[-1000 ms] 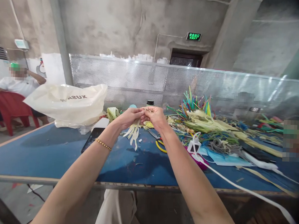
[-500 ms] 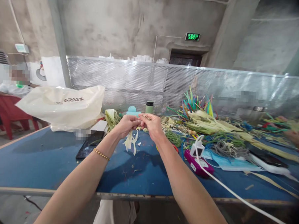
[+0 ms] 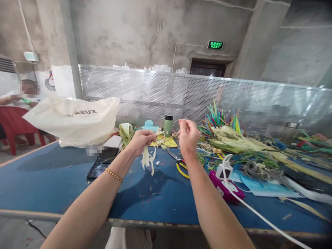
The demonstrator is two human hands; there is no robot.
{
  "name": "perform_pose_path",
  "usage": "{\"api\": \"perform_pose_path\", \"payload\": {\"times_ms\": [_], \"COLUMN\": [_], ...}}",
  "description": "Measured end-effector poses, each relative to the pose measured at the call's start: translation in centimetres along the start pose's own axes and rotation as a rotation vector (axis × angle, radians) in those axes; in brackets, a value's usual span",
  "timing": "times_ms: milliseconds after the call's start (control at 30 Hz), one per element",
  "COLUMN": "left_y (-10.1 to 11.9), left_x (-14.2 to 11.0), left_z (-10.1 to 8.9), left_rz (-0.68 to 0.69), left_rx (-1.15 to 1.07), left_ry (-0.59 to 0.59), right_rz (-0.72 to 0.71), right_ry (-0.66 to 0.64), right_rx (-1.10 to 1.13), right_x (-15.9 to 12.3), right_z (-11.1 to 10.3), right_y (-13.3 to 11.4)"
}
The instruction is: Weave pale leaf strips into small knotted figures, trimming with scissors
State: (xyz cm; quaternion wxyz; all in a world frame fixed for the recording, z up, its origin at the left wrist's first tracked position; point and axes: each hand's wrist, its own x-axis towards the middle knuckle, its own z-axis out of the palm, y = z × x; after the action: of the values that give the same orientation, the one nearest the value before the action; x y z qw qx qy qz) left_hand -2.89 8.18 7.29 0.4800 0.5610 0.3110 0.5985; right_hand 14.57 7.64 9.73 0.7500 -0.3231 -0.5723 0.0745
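My left hand (image 3: 143, 141), a beaded bracelet at its wrist, pinches pale strips of corn husk (image 3: 148, 162) above the table. Their ends hang loose below the fingers, and a thin piece sticks out past the fingertips. To the right and a bit higher, my right hand (image 3: 189, 136) is raised apart from the left, its fingers curled into a pinch. What they hold, if anything, is too small to make out. Beneath and beside the right hand lie scissors (image 3: 182, 172) with yellow and red handles. A yellow sheet (image 3: 170, 142) with pale scraps lies behind the hands.
Left on the blue table (image 3: 56, 185) are a white plastic bag (image 3: 72, 122) and a dark tablet (image 3: 99, 167). A green bottle (image 3: 168, 125) stands behind. Rightward lie husks (image 3: 228, 138), cords, a purple power strip (image 3: 227, 187) with a white cable, and a blue mask (image 3: 273, 188).
My hands were together at the husk strips; now my right hand has drawn away up and to the right. My left hand still holds the strips. The view has shifted slightly.
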Motion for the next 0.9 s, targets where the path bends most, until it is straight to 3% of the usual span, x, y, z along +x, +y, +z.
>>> {"api": "perform_pose_path", "payload": {"times_ms": [67,167,233,333,567,900], "left_y": [-0.1,-0.2,-0.3,-0.3,-0.4,0.1], "left_x": [0.0,0.0,-0.2,-0.4,-0.4,-0.8], "left_z": [0.0,-0.1,-0.1,-0.1,-0.7,-0.8], "left_rz": [0.015,0.057,0.097,0.116,0.062,-0.005], "left_rx": [0.048,0.158,0.253,0.395,0.527,0.7], "left_ry": [0.045,0.061,0.048,0.011,-0.064,-0.128], "right_rz": [-0.22,-0.441,-0.479,-0.408,-0.357,-0.328], "right_ry": [-0.06,-0.441,-0.689,-0.89,-0.976,-0.94], "right_rx": [-0.162,-0.312,-0.448,-0.7,-0.932,-0.98], "right_x": [-0.5,-1.8,-2.5,-3.2,-3.5,-4.3], "right_z": [0.0,0.8,1.3,1.7,1.9,2.1], "right_y": [-0.3,-0.7,-0.7,-0.7,-0.9,-0.5]}}
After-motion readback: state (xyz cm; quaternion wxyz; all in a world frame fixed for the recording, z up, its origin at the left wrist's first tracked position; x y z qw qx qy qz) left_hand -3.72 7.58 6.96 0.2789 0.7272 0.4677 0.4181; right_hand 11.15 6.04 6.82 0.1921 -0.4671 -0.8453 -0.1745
